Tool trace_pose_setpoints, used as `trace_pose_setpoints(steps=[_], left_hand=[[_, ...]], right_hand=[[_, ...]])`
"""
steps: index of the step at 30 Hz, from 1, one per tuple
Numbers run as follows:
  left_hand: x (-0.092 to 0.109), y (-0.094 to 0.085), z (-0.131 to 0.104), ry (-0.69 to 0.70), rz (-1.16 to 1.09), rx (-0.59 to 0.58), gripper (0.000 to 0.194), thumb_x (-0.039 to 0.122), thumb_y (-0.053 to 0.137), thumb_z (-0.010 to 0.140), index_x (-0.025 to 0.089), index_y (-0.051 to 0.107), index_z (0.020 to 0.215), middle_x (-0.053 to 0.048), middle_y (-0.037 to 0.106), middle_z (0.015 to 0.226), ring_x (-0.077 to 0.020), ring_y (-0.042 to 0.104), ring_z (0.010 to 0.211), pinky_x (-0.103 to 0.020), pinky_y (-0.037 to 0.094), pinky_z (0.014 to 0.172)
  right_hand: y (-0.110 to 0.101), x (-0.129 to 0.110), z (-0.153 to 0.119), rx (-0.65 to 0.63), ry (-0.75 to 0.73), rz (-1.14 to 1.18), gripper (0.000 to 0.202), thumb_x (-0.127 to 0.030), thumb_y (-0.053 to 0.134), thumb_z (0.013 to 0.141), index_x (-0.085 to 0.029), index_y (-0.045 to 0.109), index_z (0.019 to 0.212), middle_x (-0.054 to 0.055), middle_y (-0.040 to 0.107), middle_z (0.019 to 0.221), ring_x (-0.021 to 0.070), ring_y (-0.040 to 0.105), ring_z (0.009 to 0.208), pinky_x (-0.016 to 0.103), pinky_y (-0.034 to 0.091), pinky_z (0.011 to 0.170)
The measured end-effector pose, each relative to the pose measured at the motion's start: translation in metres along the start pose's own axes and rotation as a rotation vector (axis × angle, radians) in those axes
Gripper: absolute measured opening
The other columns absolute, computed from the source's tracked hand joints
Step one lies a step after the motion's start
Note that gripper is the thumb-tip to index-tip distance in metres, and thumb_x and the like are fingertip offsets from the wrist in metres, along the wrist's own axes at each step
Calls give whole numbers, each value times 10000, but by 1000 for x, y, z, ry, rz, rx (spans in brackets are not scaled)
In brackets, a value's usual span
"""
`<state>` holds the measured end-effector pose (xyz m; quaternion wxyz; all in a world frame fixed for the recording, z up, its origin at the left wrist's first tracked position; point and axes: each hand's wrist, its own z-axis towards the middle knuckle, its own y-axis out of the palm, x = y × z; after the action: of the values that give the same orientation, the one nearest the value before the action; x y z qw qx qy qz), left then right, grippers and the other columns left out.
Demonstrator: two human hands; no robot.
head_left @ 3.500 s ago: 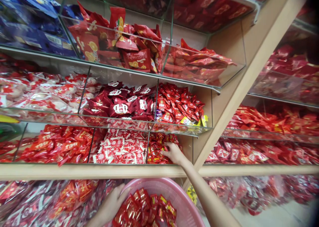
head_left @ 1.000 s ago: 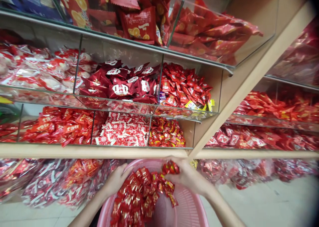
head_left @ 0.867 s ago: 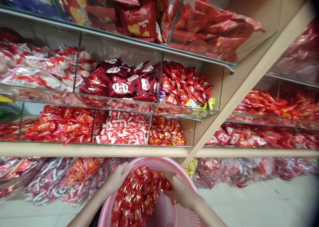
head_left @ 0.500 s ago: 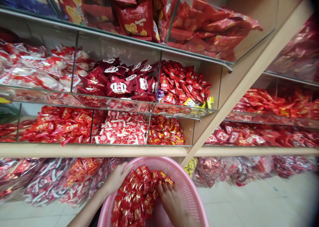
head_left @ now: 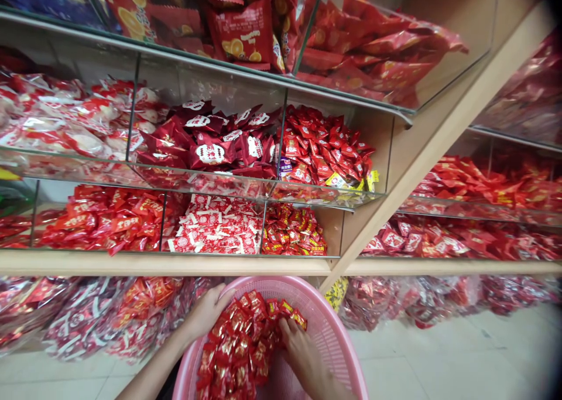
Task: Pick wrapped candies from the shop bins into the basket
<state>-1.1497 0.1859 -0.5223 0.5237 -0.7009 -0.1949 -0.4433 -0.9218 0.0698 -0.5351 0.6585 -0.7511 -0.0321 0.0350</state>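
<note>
A pink plastic basket sits low in front of me, with a heap of red and gold wrapped candies along its left side. My left hand is closed over the basket's upper left rim, its thumb reaching inward. Inside the basket, my right hand has its fingers curled round candies at the right edge of the heap. Its fingertips are partly hidden among the wrappers.
Ahead, glass-fronted shelves hold dark red packets, red-and-white sweets and small red candies. A slanting wooden post divides them from more shelves. Plastic bags of sweets lie beneath the bottom ledge on the tiled floor.
My right hand's fingers have shifted and curled slightly among the candies. My left hand keeps its place on the rim, and the view has moved very little.
</note>
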Motion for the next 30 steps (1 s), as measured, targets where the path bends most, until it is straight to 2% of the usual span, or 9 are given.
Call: trace_pose_setpoints(steps=[5,8,12,17,21,23,27,30], left_hand=[[-2,1,-1,-10,3,2,503,595,304,844,130,487,793,-15,519,748,-141,477,727,-256,332,702],[-5,2,-1,-12,17,5,504,597,298,844,132,480,780,-13,513,737,-141,476,719,-259,329,698],[-5,2,-2,-12,33,6,513,599,288,846,130,487,793,-23,535,764,-150,493,740,-261,322,699],[-4,2,-2,-15,24,8,514,604,290,844,132,481,775,-18,528,743,-146,489,729,-257,329,697],[-5,2,-1,-9,21,4,516,604,294,843,131,495,793,-20,536,756,-149,497,740,-258,330,702],[-6,3,-1,-11,22,3,516,606,298,841,132,495,790,-19,535,751,-149,496,735,-258,330,699],[-6,2,-1,-6,28,8,513,603,291,845,133,490,794,-20,541,766,-148,498,740,-256,330,697],[-6,2,-1,-15,42,12,508,602,296,844,134,488,791,-18,543,761,-148,502,738,-255,323,687]], right_hand=[[-18,6,-1,75,8,15,378,-26,542,717,-187,542,1059,79,649,975,218,654,808,275,498,626],[-15,6,1,119,-6,-6,372,-34,583,700,-194,544,1034,73,651,961,211,652,778,276,486,627],[-8,4,3,106,-2,18,398,-97,652,690,-185,543,1062,96,637,1034,228,645,819,299,490,660],[-10,7,-1,89,10,44,519,-164,702,674,-182,516,1158,122,609,1118,270,630,906,342,500,720],[-8,14,-2,119,5,70,585,-154,711,652,-177,487,1191,123,605,1125,261,635,899,322,504,700],[-7,16,0,156,-26,70,495,-161,688,676,-187,507,1135,98,621,1081,241,644,852,298,496,650],[-7,16,4,202,-85,12,182,-158,591,767,-200,547,938,44,650,920,193,647,695,263,445,541],[-9,14,5,203,-85,-58,140,-89,548,771,-200,547,856,20,656,844,166,635,624,248,406,511]])
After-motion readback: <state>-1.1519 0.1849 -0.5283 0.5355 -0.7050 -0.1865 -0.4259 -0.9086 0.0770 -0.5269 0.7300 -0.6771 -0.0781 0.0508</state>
